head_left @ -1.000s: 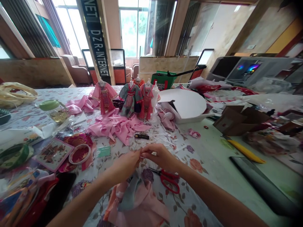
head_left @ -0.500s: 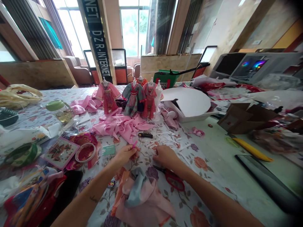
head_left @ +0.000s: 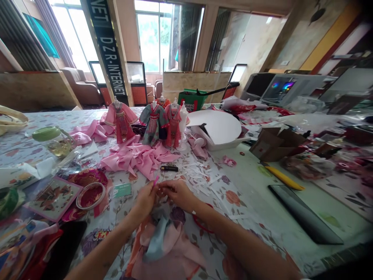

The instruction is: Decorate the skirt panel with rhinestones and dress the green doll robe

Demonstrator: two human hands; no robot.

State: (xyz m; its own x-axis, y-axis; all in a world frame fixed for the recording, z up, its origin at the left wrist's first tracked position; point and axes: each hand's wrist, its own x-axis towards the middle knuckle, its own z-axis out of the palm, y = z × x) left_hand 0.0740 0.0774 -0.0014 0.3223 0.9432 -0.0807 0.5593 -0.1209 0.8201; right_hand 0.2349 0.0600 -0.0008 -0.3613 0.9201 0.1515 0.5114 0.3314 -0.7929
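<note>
My left hand (head_left: 147,197) is closed on a small pink strip (head_left: 155,181), which sticks up between the thumb and fingers. Meeting it fingertip to fingertip, my right hand (head_left: 178,193) is pinched; whatever lies in its fingers is too small to make out. Below both hands lies a crumpled peach and pale blue cloth (head_left: 171,249). Red-handled scissors (head_left: 201,223) rest partly hidden under my right forearm. Just beyond the hands are a black and gold bar-shaped item (head_left: 169,168) and a heap of pink fabric (head_left: 140,157).
Small dressed dress forms (head_left: 121,122) stand behind the pink heap. White paper scraps (head_left: 198,175) litter the table's middle. On the left are a lidded jug (head_left: 58,144) and a tape roll (head_left: 91,195); on the right, a yellow cutter (head_left: 284,177), a dark flat panel (head_left: 303,214) and a cardboard box (head_left: 274,144).
My right hand has moved left from beside the scissors to meet the left hand's fingertips. The left hand keeps the pink strip. The whole view has shifted, with things appearing further left.
</note>
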